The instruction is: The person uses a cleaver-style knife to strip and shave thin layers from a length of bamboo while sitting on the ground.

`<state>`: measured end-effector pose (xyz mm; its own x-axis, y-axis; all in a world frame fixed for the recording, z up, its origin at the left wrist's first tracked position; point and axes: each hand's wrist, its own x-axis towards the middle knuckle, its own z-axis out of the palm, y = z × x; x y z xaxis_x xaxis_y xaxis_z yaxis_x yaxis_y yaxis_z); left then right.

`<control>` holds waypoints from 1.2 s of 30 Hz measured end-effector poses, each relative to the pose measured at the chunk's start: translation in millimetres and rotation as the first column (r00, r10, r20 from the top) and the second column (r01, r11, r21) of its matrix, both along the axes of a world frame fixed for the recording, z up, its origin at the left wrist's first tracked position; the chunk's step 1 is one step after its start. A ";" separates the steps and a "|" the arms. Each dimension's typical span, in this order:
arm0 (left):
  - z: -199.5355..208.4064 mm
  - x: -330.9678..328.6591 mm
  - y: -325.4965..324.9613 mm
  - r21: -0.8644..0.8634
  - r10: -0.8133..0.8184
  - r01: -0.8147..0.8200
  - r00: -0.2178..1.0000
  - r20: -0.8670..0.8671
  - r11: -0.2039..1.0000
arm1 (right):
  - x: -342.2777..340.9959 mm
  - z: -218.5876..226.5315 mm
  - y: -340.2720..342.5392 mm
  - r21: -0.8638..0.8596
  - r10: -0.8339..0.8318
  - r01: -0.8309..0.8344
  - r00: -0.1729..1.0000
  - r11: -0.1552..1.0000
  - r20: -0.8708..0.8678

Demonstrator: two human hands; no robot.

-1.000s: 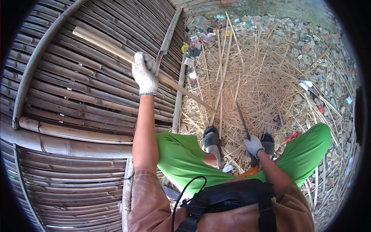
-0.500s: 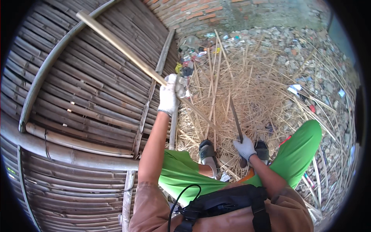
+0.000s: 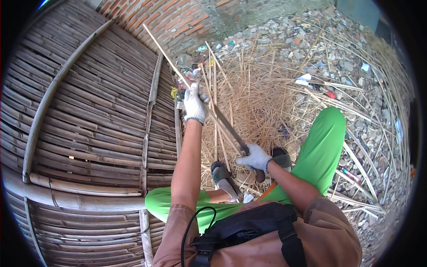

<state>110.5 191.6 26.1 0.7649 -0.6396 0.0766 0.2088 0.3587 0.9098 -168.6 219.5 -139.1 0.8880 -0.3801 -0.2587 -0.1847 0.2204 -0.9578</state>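
Note:
My left hand (image 3: 195,106), in a white knit glove, is closed around a long, pale bamboo strip (image 3: 165,53). One end slants up and away to the left; the other runs down toward my right hand. In a matching glove, my right hand (image 3: 255,159) grips a large knife by its dark, curved handle (image 3: 260,175). The knife's long dark blade (image 3: 230,128) lies alongside the lower stretch of the strip, its tip close to my left hand. Whether the edge touches the strip, I cannot tell.
On the left stands a bamboo-slat structure (image 3: 89,115) with poles across it. Straw-like shavings (image 3: 262,98) and several bamboo strips cover the ground between my sandalled feet and the brick wall (image 3: 178,22). Rubble and litter (image 3: 369,129) spread to the right.
The knife has swung left from pointing away on its own to lying along the bamboo strip. The strip's far end now looks shorter and steeper, and the whole view has turned.

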 end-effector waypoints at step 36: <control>-15.4 -100.6 171.9 0.315 -0.060 0.066 0.998 -0.030 0.947 | 4.9 -19.5 -2.7 0.098 -0.555 0.547 0.826 0.832 0.097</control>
